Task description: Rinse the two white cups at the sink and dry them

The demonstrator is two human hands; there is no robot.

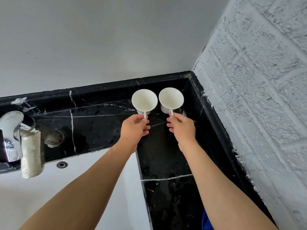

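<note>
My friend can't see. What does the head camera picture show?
Each hand, left hand and right hand, pinches the handle of a white cup, left cup and right cup, upright on a black marble counter beside a white sink.

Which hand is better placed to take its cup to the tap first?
Probably the left. The left hand pinches the left cup's handle nearer the faucet and white basin; the right hand and right cup sit toward the corner.

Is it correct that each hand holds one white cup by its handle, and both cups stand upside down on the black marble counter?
Not quite. In the head view the left white ceramic cup and the right white ceramic cup stand upright, mouths open upward, on the black marble counter. The left hand and right hand do hold the handles.
</note>
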